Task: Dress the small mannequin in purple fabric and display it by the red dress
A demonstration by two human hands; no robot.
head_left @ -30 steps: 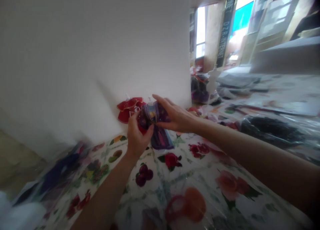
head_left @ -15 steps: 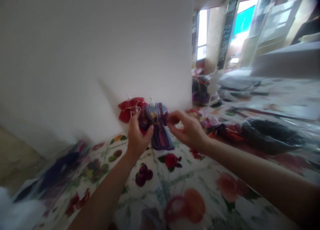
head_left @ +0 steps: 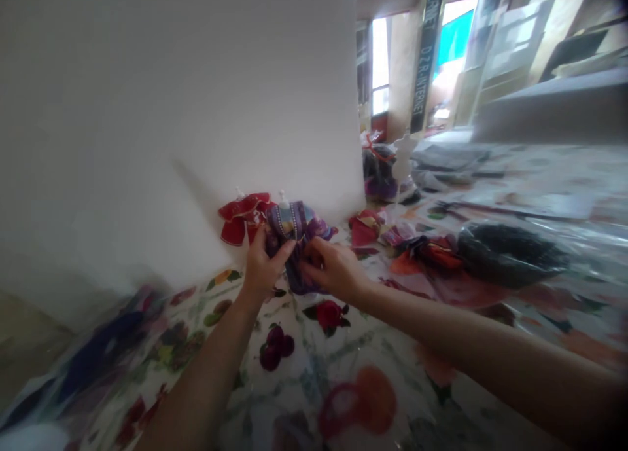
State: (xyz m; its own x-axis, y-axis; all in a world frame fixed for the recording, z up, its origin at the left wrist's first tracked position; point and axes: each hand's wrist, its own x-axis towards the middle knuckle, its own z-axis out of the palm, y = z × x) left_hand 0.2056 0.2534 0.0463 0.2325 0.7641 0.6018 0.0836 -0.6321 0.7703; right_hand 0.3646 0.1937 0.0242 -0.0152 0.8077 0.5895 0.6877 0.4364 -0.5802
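A small purple doll-size dress (head_left: 290,220) with beaded trim sits on a white stand, upright near the wall. My left hand (head_left: 265,260) grips its left side at the waist, thumb across the front. My right hand (head_left: 330,265) is closed at the right side of the dress, fingertips pinched at the waist and skirt. A puffed purple sleeve spreads out above the right hand. Close behind on the left stands a small red dress (head_left: 241,216) on a similar stand.
A white wall (head_left: 186,97) rises behind the dresses. The fruit-print tablecloth (head_left: 294,333) lies under them. Dark cloth (head_left: 98,346) is at the left, and a black plastic-wrapped bundle (head_left: 510,251) with red fabric pieces (head_left: 434,251) at the right.
My right hand has moved left and down from the sleeve to the dress's waist and skirt. The sleeve now spreads outward. The whole view has shifted slightly.
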